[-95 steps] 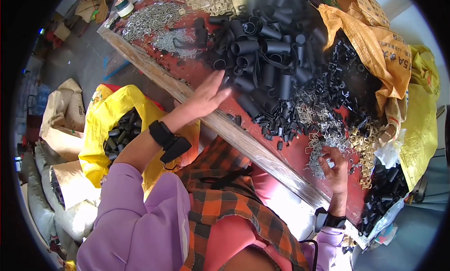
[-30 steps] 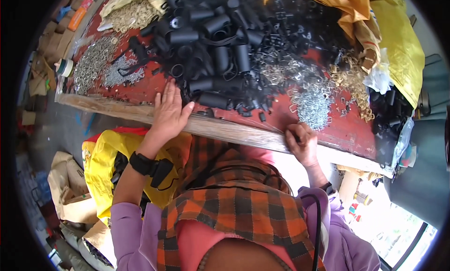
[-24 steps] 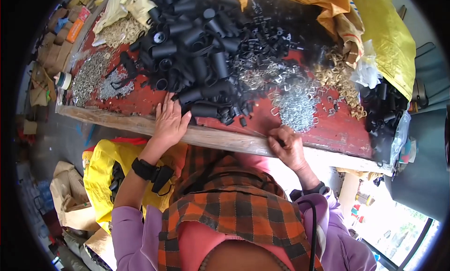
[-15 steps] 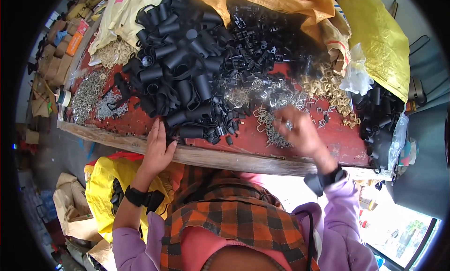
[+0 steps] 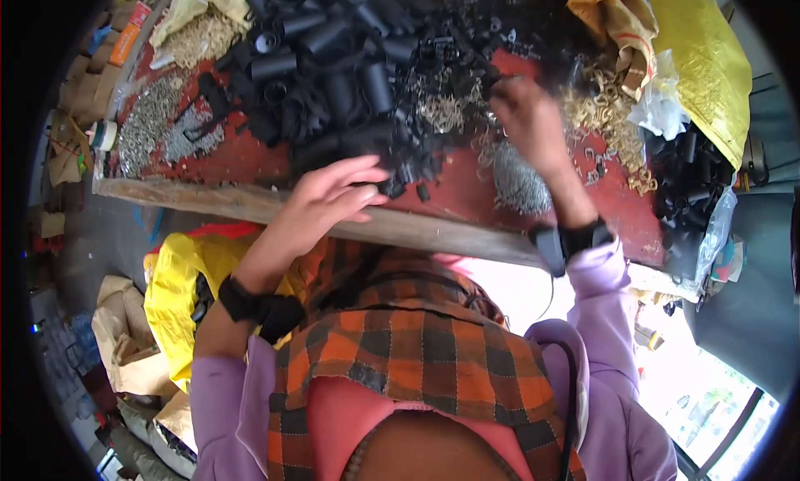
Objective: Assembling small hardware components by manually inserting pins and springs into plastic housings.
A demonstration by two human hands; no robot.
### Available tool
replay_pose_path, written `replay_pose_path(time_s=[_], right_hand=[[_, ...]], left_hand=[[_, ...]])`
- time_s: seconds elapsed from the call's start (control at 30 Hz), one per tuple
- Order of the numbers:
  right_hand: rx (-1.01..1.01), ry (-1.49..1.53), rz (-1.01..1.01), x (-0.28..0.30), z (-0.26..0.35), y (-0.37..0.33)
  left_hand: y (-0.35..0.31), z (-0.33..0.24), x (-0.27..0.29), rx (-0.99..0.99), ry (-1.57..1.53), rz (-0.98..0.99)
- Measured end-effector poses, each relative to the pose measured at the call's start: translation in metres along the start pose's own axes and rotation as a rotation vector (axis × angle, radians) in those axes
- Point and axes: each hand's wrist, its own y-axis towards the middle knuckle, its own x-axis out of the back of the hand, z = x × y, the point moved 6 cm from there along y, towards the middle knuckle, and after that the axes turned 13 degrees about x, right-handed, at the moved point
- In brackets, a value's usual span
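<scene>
My left hand [image 5: 333, 199] is over the table's near edge, its fingers stretched out and slightly apart, with nothing visible in it. Its fingertips are beside small black plastic pieces [image 5: 402, 179]. Further in on the right, my right hand [image 5: 531, 123] reaches among small black fittings [image 5: 446, 52]. Its fingers are bunched and blurred at the tips, and what they hold, if anything, cannot be made out. Black cylindrical plastic parts [image 5: 337, 94] form a large heap left of it. Under its wrist lies a pile of thin silvery metal pieces [image 5: 518, 181]. Brass-coloured clips [image 5: 621, 119] lie to its right.
The red tabletop [image 5: 454, 189] has a wooden front edge [image 5: 208, 199]. Silver metal bits [image 5: 150, 123] are heaped at the left. A yellow sack [image 5: 696, 56] and a clear plastic bag [image 5: 660, 106] stand at the right. Another yellow bag [image 5: 175, 298] sits below the edge.
My left hand has lifted off the table edge and moved right, its fingers spreading. My right hand has moved farther in, from the silver pieces to the black fittings. The view has shifted slightly.
</scene>
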Motion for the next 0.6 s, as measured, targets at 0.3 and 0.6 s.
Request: replay_pose_path(time_s=[0.3, 0.6], right_hand=[[0.051, 0.534, 0.119, -0.058, 0.13, -0.086], [-0.063, -0.082, 0.233, -0.019, 0.048, -0.096]], left_hand=[[0.038, 0.085, -0.032, 0.36, -0.458, 0.359], [0.039, 0.077, -0.003, 0.252, -0.419, 0.287]])
